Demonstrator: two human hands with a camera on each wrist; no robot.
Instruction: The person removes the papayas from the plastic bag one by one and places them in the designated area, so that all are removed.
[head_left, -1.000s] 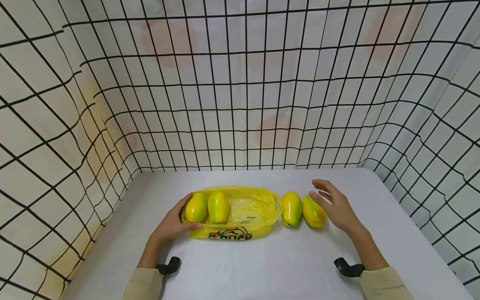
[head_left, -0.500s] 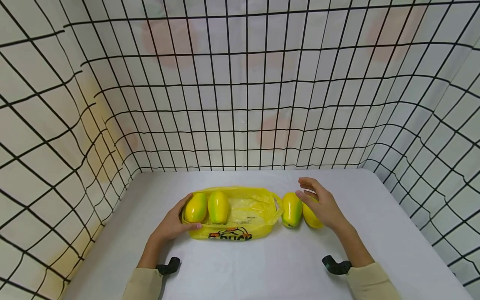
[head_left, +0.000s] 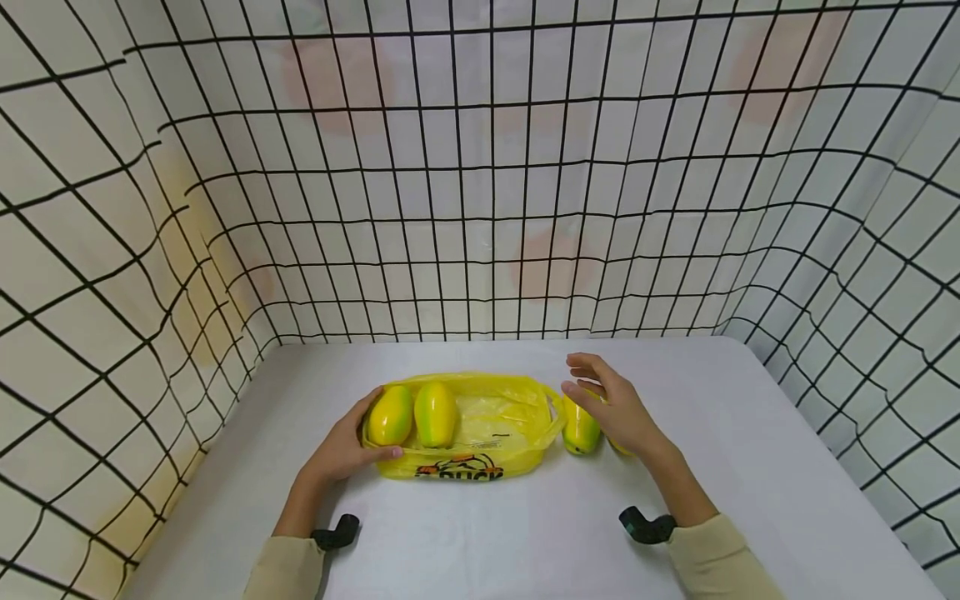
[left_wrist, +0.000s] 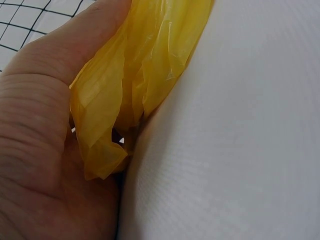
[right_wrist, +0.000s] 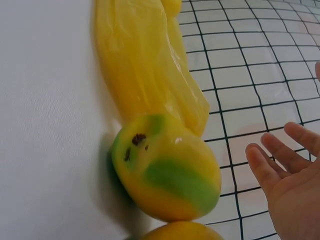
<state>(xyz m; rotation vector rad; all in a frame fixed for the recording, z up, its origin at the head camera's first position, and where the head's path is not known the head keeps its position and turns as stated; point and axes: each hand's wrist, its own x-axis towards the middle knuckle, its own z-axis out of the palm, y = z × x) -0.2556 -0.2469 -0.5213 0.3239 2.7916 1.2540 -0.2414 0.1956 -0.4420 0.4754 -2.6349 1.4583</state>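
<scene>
A yellow plastic bag (head_left: 517, 461) with dark printing lies on its side, its mouth spread. Two yellow-green papayas, one at the left (head_left: 391, 415) and one beside it (head_left: 436, 415), lie in its left part. My left hand (head_left: 339, 448) grips the bag's left end, thumb over the near rim; the left wrist view shows bunched plastic (left_wrist: 162, 60) against thumb and palm. Right of the bag lies a third papaya (head_left: 581, 431), with green streaks and brown specks in the right wrist view. My right hand (head_left: 617, 410), fingers relaxed, hovers over it, mostly hiding another papaya (head_left: 619, 448).
A white-covered table (head_left: 480, 542) lies beneath everything. Black wire mesh (head_left: 480, 217) rises behind and along both sides, with pale cloth behind it. Each wrist wears a black camera mount, one left (head_left: 337, 533), one right (head_left: 647, 527).
My right hand has moved left, from beside the far-right papaya to over the one nearest the bag, covering more of both. My left hand and the bag have stayed put.
</scene>
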